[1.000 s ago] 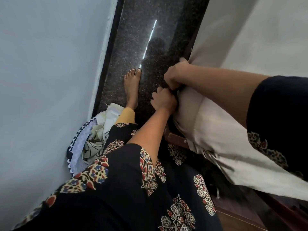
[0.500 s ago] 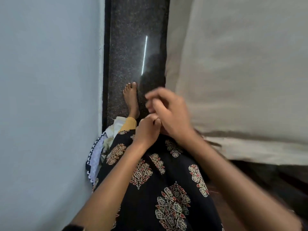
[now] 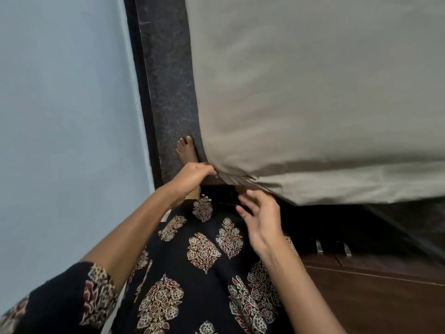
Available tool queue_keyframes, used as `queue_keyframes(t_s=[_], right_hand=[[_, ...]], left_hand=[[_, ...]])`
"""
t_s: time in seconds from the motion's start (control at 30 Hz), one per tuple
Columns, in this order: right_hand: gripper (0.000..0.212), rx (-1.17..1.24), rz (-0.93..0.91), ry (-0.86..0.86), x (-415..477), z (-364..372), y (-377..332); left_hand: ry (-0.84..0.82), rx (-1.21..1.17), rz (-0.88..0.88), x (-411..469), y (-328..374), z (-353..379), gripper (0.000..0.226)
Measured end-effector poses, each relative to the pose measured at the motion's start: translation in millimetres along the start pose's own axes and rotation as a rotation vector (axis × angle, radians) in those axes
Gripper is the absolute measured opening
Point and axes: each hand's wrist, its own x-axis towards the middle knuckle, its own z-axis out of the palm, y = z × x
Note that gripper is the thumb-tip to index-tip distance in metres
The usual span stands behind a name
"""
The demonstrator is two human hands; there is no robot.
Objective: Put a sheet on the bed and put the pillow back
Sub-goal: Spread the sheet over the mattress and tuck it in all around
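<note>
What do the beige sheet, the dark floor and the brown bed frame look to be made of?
The sheet looks like woven cotton-type fabric, matte, with soft creases. The floor seems stone, likely granite: dark, finely speckled. The bed frame appears wooden, reddish brown, slightly glossy.

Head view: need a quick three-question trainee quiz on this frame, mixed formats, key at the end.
1. True or false: the left hand grips the gathered corner of the sheet.
2. The right hand is: A) gripping a pillow; B) open, fingers spread, just below the sheet's corner; C) curled into an empty fist.
3. Fill in: the bare foot stands on the dark ___ between the wall and the hanging sheet.

Key: 1 true; 2 B; 3 floor.
</note>
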Motion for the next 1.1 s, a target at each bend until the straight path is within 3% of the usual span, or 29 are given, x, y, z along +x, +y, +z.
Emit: queue_keyframes(t_s=[0.07,0.13,0.2,0.27,0.33,0.37,0.43,0.53,0.57,0.63,0.7,0.8,0.97,1.1], right_hand=[[0.009,0.205,0.127,-0.111,4,5,3],[0.011,0.279,0.157,-0.107,9,10,4],[0.011,0.212,0.117,-0.037,10,11,6],[0.009,0.103,0.055,-0.019,6,7,1],[0.011,-0.022,-0.040,0.000,1,0,-13],[0.012,-0.088,-0.098,0.021,0,-3,-22],[0.014,-0.201,-0.180,0.065,0,-7,-37],[0.016,-0.276,-0.222,0.125,0,-11,-52],[0.017,-0.277,-0.235,0.151,1,-13,-56],[0.022,-0.277,-0.278,0.207,0,-21,-68],[0.026,-0.270,-0.327,0.243,0,-29,-81],[0.029,-0.233,-0.373,0.291,-1,-34,-89],[0.031,-0.160,-0.421,0.393,-3,-26,-86],[0.032,-0.189,-0.485,0.467,-3,-39,-103]], left_hand=[[0.024,-0.127,-0.010,0,-5,-1,0.018],[0.022,-0.121,-0.013,5,-7,-5,0.017],[0.044,0.281,0.002,5,-11,0,0.031],[0.297,0.460,0.160,-8,-24,23,0.034],[0.687,0.011,0.252,-38,-32,54,0.035],[0.834,-0.258,0.211,-47,-36,66,0.038],[0.890,-0.496,0.107,-54,-38,83,0.042],[0.788,-0.323,0.240,-50,-35,88,0.041],[0.812,-0.214,0.283,-46,-34,86,0.041],[0.918,0.051,0.205,-38,-32,73,0.040],[0.847,0.250,0.111,-25,-28,54,0.036],[0.482,0.344,0.042,6,-23,28,0.033],[0.054,-0.165,-0.233,51,-18,9,0.039],[-0.070,-0.230,-0.288,69,-17,-4,0.044]])
